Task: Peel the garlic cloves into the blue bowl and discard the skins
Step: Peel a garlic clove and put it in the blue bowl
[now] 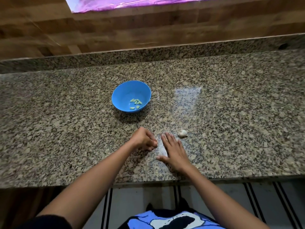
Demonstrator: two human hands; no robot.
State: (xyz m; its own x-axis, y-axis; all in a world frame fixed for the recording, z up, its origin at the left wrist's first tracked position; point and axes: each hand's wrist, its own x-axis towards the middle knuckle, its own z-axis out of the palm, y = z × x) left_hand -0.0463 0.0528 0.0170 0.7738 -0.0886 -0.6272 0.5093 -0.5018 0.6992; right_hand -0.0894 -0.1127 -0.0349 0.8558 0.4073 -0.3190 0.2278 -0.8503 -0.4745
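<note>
Nearest the camera is a blue shirt [142, 219] with a white and black print, and both bare forearms reach forward from it over the edge of the speckled stone surface [66, 129]. The right hand [173, 152] lies flat on the stone with its fingers straight and close together, while the left hand [143, 139] just beside it has its fingers curled under toward the thumb; whether they pinch anything cannot be told. A pale unpeeled garlic piece [182, 133] lies just right of the right fingertips, and farther back the blue bowl [118, 91] holds several peeled cloves [136, 103].
</note>
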